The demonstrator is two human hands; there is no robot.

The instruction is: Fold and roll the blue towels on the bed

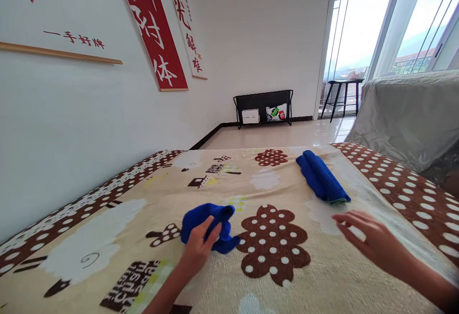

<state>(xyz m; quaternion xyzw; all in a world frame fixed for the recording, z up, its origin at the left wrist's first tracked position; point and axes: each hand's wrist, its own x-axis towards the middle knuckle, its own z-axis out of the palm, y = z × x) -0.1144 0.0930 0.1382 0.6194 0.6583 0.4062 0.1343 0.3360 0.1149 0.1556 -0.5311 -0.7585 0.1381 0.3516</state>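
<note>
Crumpled blue cloth (200, 215), left of a long folded blue cloth (322, 178)

Two blue cloths (322, 176) and two hands (198, 243) can be counted. Three hanging scrolls (152, 29) are seen, and also one patterned blanket (218, 280), one black rack (263, 101) and one black stool (346, 81) are found.

White walls (258, 27), red calligraphy scroll (154, 32), black rack (263, 99) on pale glossy floor (279, 135), dark stool (346, 82) by bright glass doors (362, 27)
</note>
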